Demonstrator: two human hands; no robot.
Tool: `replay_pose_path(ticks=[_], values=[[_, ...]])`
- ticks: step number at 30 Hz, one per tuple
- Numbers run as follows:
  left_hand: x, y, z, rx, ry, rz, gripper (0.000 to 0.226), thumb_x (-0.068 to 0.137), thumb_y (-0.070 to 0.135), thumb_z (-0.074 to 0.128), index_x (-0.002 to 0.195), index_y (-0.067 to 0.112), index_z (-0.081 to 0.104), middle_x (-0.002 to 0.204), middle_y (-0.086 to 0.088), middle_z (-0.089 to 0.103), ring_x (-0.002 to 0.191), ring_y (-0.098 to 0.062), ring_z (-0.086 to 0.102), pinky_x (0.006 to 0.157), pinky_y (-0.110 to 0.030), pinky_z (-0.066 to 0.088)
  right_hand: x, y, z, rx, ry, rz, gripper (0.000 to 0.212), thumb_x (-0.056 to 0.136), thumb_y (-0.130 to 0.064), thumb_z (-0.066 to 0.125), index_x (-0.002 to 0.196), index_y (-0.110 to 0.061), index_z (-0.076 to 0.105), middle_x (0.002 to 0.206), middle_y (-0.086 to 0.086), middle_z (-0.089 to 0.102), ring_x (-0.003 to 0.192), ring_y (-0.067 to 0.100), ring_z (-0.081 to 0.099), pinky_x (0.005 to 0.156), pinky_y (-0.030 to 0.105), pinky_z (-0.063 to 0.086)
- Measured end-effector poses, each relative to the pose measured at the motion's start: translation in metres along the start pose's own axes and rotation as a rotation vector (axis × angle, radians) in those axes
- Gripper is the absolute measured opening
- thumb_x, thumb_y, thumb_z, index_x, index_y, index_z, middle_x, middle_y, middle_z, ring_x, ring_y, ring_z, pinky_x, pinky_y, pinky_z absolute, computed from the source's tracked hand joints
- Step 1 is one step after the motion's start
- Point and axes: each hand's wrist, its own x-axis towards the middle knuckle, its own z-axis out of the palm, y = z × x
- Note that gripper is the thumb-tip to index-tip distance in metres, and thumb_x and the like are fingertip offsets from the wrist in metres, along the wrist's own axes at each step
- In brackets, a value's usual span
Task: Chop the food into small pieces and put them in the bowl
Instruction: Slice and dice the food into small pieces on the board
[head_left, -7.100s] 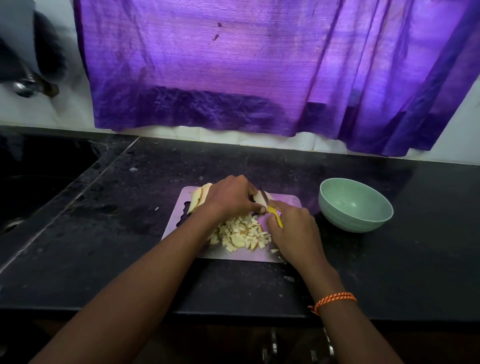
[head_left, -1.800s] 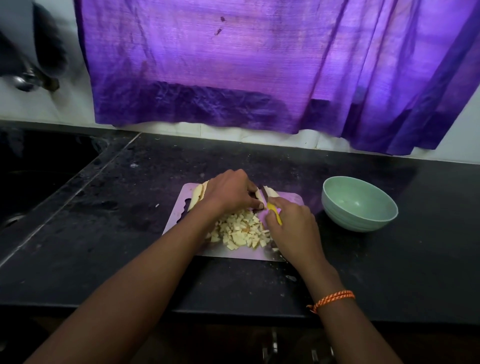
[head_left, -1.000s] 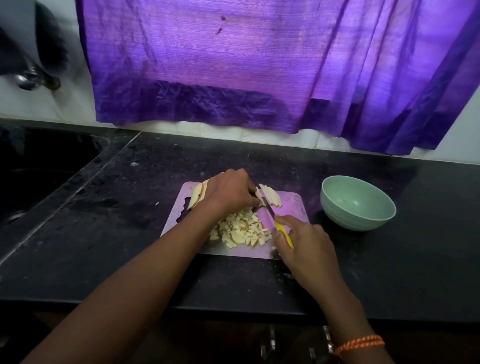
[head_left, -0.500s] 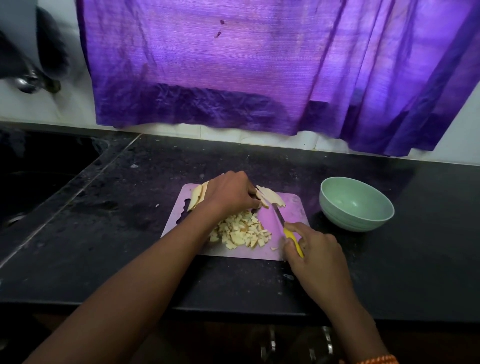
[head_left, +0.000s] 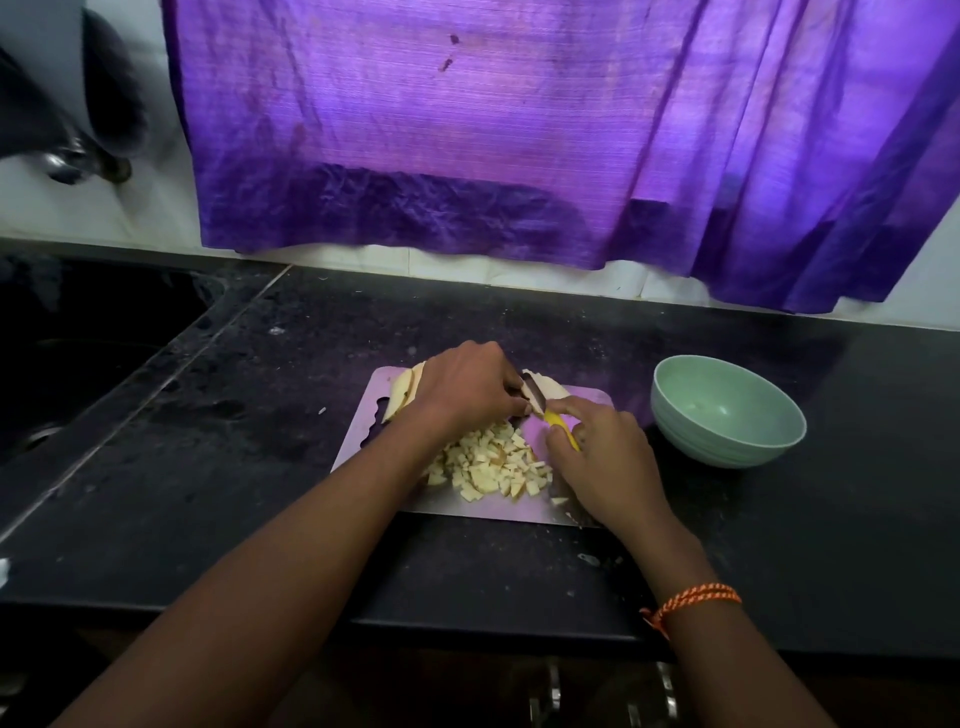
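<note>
Your left hand pins slices at the board's far edge; your right hand grips the knife. Chopped pieces heap mid-board; the bowl sits right.

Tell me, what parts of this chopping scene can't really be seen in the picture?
- Head view: the food under the left hand is mostly covered; only slice ends show.
- The knife blade edge is hidden between both hands; the right hand wraps most of the yellow handle.
- The cutting board is partly hidden by arms and chopped pieces.
- The object at the top left is blurred and cut off by the frame edge.
</note>
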Motion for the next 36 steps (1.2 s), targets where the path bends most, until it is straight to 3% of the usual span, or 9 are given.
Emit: replay_pose_path(ticks=[7,15,20,31,36], values=[[0.0008,-0.0010,0.0017,-0.024,0.062,-0.060,0.012,0.092,0.041,0.079,0.102,0.036,0.085,0.098,0.014,0.081,0.080,-0.012,0.069,0.069,-0.033,0.059,-0.0048,0.0052,0.0050,0.002,0.023,-0.021,0.042,0.096,-0.037,0.056,0.137,-0.036,0.059,0.095,0.004,0.072,0.079,0.024,0.067,0.071,0.046,0.060],[-0.0001,-0.0013,0.0034,-0.023,0.058,-0.060,0.013,0.092,0.041,0.080,0.104,0.036,0.085,0.101,0.013,0.081,0.081,-0.014,0.070,0.072,-0.037,0.062,-0.0050,0.0045,0.0031,-0.067,-0.005,-0.040,0.041,0.099,-0.040,0.056,0.140,-0.037,0.060,0.107,0.005,0.073,0.090,0.025,0.065,0.077,0.043,0.058],[-0.0009,-0.0007,0.0032,-0.025,0.059,-0.049,0.014,0.093,0.040,0.079,0.105,0.036,0.085,0.101,0.013,0.081,0.082,-0.012,0.069,0.072,-0.035,0.061,-0.0060,0.0040,0.0026,-0.048,0.026,-0.049,0.041,0.099,-0.035,0.056,0.139,-0.034,0.061,0.104,0.007,0.072,0.086,0.027,0.066,0.075,0.046,0.059],[-0.0023,0.0005,0.0019,-0.014,0.068,-0.047,0.016,0.094,0.041,0.078,0.109,0.037,0.084,0.098,0.011,0.081,0.080,-0.013,0.068,0.067,-0.031,0.056,-0.0050,0.0070,0.0061,-0.108,0.008,-0.045,0.041,0.098,-0.043,0.054,0.139,-0.040,0.061,0.104,0.009,0.072,0.089,0.030,0.065,0.075,0.041,0.055],[-0.0029,0.0016,0.0017,-0.016,0.080,-0.041,0.016,0.095,0.040,0.077,0.109,0.036,0.084,0.097,0.010,0.080,0.081,-0.013,0.068,0.065,-0.030,0.052,-0.0032,0.0066,0.0049,-0.099,-0.020,-0.048,0.040,0.099,-0.045,0.054,0.138,-0.039,0.060,0.108,0.004,0.072,0.091,0.023,0.066,0.076,0.043,0.058]])
